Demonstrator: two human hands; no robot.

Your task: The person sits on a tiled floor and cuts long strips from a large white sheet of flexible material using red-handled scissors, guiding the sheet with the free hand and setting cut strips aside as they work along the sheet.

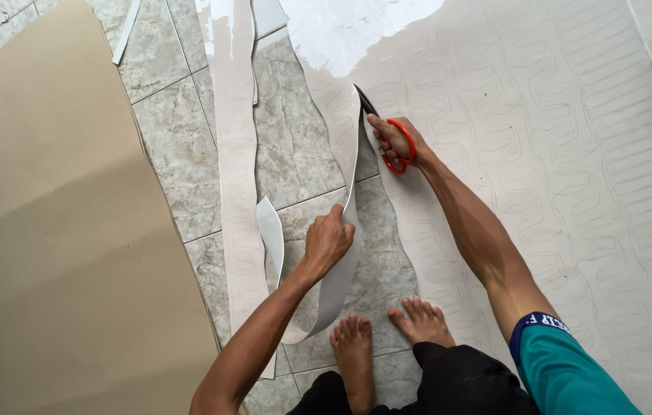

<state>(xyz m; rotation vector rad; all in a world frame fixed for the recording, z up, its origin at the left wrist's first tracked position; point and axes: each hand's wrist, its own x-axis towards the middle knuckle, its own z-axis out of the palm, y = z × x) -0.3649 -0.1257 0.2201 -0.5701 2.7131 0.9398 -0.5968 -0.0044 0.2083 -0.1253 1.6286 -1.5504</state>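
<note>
On floor, 2 hands: left [328,240] grips 1 strip [339,269], right [392,140] 1 scissors [399,150].

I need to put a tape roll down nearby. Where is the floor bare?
Bare tile shows between the long cut strip and the strip held by the left hand. It is crowded where the right hand works the scissors on the patterned sheet.

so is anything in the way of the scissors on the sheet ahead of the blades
Nothing visible. The right hand holds the red-handled scissors at the cut edge of the white patterned sheet, bare sheet ahead. The left hand holds the cut strip aside.
</note>
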